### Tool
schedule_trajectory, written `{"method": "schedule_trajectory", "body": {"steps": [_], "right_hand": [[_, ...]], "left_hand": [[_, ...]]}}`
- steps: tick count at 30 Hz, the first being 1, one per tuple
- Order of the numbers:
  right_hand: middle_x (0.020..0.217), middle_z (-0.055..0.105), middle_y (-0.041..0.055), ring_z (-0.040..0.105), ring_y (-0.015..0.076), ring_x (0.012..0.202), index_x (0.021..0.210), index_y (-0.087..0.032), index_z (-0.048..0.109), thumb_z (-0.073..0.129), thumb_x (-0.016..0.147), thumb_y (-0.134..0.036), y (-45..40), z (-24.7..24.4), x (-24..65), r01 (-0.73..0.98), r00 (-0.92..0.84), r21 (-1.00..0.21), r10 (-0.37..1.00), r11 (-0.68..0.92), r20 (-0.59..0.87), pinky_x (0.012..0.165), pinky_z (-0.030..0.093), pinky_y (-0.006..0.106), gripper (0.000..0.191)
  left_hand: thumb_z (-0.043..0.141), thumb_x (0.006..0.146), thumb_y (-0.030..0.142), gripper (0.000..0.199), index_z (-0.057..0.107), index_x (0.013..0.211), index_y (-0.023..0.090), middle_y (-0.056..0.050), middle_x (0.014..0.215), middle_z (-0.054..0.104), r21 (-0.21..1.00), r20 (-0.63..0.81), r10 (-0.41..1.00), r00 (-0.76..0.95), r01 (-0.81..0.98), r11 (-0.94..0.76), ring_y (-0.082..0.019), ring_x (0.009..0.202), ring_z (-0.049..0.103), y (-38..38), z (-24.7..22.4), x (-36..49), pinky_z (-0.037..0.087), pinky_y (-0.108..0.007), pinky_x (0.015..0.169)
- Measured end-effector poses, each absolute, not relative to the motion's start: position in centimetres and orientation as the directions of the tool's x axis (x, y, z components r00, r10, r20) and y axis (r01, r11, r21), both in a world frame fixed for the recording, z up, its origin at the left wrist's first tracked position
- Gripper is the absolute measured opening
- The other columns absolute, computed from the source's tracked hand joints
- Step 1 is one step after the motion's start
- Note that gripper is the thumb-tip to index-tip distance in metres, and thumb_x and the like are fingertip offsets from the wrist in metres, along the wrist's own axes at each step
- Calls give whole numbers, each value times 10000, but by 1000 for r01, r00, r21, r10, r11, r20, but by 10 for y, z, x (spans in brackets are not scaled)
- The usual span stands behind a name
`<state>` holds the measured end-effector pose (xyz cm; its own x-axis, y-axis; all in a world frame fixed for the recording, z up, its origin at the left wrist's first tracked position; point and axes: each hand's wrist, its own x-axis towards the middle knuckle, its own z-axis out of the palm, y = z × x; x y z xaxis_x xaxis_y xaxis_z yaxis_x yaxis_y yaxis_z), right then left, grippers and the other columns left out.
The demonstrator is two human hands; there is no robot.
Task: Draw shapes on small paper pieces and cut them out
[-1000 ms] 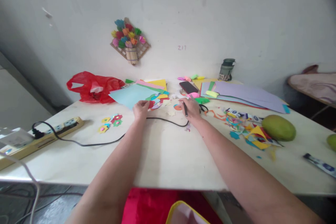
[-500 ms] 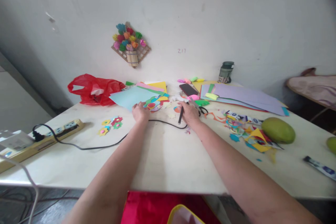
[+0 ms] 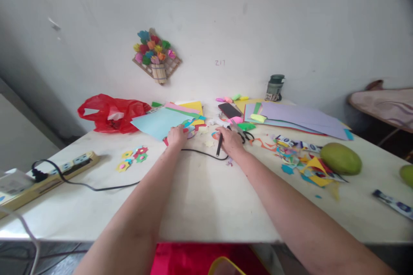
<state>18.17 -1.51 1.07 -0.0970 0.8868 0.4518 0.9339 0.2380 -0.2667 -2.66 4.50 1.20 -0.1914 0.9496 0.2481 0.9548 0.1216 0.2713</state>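
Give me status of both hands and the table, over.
Right hand holds black stick. Left hand at coloured paper cutouts. Black cable lies between hands.

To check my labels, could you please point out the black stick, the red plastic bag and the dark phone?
Black stick (image 3: 220, 144): head view, middle of its visible shaft.
Red plastic bag (image 3: 127, 114): head view, crumpled front side.
Dark phone (image 3: 229, 110): head view, middle of its upper face.

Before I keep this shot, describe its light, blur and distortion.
Head view: soft, even light, with a faint shadow on the table beside the left forearm; head view: the left hand and scraps look slightly soft, while the pen in the right hand stands out dark; head view: both forearms seem stretched, wide-angle fashion, and the upper right corner darkens.
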Motion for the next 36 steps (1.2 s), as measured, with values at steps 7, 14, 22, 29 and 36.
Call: {"method": "schedule_trajectory", "body": {"steps": [7,14,22,29,36], "right_hand": [[935,709,61,628,215,886,1148,-234,607,433,883,-285,-14,10,182,929,-97,-276,881,247,463,730,425,291,321],[926,713,64,627,226,878,1132,-236,616,428,885,-293,-10,5,183,929,-97,-270,868,255,486,732,427,304,315],[922,710,65,628,225,874,1127,-234,621,444,881,-299,-8,4,183,929,-95,-271,873,250,479,716,425,296,309],[928,708,62,624,224,885,1119,-241,619,437,886,-315,-9,4,183,936,-93,-259,878,238,469,710,418,293,305],[926,705,57,623,211,861,1111,-246,627,437,882,-306,-9,3,182,935,-107,-249,872,252,478,704,411,283,303]], "left_hand": [[481,829,361,341,624,1123,264,-120,1073,630,303,241,945,-222,942,144,-259,1003,600,45,6,-33,471,-333,792],[475,826,395,379,604,1147,241,-121,1106,627,258,254,954,-160,962,92,-268,1057,574,47,5,-30,461,-345,842],[445,851,284,369,595,1188,269,-99,1098,653,303,250,957,-144,951,64,-242,1013,610,50,1,-39,469,-315,824],[468,803,127,447,608,1207,258,-58,1260,587,320,314,948,-50,946,-56,-234,1147,542,50,-2,-43,444,-314,913],[460,825,159,365,667,1107,263,-40,1199,625,266,330,943,-36,962,-57,-220,1090,571,51,-4,-42,455,-299,887]]}}
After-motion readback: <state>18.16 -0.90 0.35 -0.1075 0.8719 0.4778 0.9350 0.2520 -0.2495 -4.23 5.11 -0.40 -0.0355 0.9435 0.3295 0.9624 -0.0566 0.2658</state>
